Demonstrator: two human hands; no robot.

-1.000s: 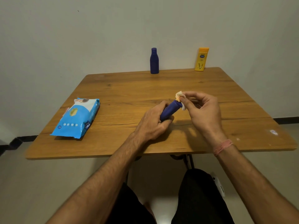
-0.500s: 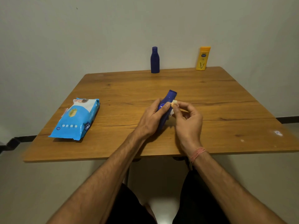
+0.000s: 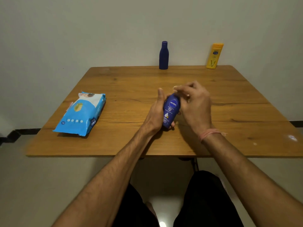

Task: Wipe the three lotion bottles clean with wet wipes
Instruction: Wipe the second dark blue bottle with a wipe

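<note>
Blue Nivea bottle (image 3: 170, 110) sits between both hands, label up, cap end pointing away from the person, above the wooden table (image 3: 131, 89) near its middle. Left hand (image 3: 156, 114) cups the bottle's left side and base, thumb upright alongside it. Right hand (image 3: 194, 102) curls over the cap end; a scrap of white wipe (image 3: 175, 87) shows at the fingertips, mostly hidden, so the pinch cannot be fully seen. Pink band (image 3: 209, 133) on the right wrist.

Wipes pack (image 3: 82, 113) lies flat well left of the left hand, close to the table's left edge. Beyond the hands, at the far edge against the wall: dark blue bottle (image 3: 163, 55) upright, yellow bottle (image 3: 214, 56) upright further right. Bare wood lies right of the right hand and between the hands and far bottles.
</note>
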